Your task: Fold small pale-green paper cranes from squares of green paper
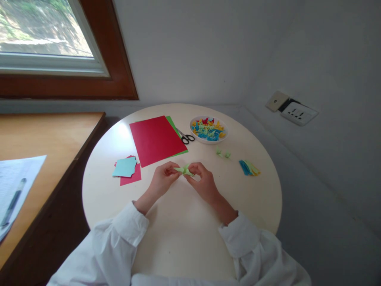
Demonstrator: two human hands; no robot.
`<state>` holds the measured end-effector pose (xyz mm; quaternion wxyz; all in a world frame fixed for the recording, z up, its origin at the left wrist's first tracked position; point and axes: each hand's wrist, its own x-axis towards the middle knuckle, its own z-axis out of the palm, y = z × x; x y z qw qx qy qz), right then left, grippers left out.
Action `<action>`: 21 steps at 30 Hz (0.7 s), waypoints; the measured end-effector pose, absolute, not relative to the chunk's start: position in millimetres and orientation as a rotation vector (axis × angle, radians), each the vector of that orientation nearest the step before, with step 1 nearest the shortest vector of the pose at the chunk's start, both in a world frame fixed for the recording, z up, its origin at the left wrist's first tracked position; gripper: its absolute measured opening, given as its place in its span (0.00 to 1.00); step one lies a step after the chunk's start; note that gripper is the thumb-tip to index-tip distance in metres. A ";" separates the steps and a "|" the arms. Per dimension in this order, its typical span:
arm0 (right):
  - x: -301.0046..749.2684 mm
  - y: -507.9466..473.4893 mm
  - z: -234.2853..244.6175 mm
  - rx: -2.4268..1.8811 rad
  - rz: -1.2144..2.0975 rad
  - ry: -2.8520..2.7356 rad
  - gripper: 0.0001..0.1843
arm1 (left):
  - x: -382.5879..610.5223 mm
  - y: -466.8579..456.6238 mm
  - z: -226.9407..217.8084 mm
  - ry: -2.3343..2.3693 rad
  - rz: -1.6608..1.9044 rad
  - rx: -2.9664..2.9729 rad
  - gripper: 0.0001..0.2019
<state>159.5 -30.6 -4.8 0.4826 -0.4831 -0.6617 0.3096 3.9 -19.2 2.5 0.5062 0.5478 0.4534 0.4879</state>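
Note:
Between my two hands, above the middle of the round table, is a light green folded paper piece with pointed ends. My left hand pinches its left point between thumb and fingers. On the other side, my right hand grips the right part, its fingers curled round it. Beyond my right hand lie two small light green folded paper pieces. A white bowl behind them holds several folded pieces in red, yellow, green and blue.
Red paper sheets lie over green ones at the back left, with black-handled scissors alongside. Small blue squares rest on pink ones at left. Coloured paper pieces are fanned at right. A wooden desk stands left; walls surround the back and right.

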 end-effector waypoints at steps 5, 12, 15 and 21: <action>160.0 -29.7 -4.1 -1.181 0.693 -1.611 0.12 | 1.7 -17.3 -3.5 1.149 1.178 1.446 0.07; 159.8 -29.0 -1.9 -1.151 0.652 -1.636 0.12 | -0.8 -15.0 -4.5 1.191 1.141 1.546 0.04; 158.8 -30.0 -1.1 -1.145 0.628 -1.655 0.11 | 0.5 -16.3 -3.8 1.165 1.114 1.602 0.04; 158.0 -31.2 -0.4 -1.157 0.634 -1.684 0.12 | 1.0 -18.4 -5.1 1.101 1.071 1.683 0.06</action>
